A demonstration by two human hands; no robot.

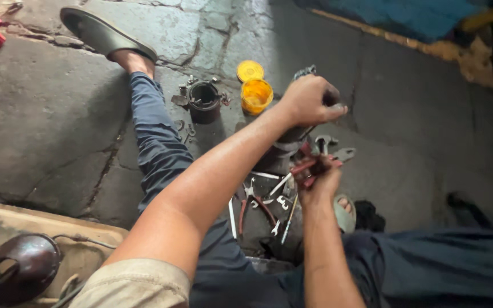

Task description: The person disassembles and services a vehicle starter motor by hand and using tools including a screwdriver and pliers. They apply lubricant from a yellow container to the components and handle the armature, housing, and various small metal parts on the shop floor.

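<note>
Both hands (309,100) gripping, held tools half-hidden (309,165)

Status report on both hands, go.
Left hand gripping top of dark cylindrical part. Right hand closed on red-handled tool. Wrenches and pliers scattered below; yellow tub open beside.

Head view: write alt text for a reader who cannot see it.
A person seated on a cracked concrete floor grips the top of a dark metal cylinder with the left hand, while the right hand holds a red-handled tool against it. Wrenches and pliers lie below; an open yellow tub stands beyond.
</note>
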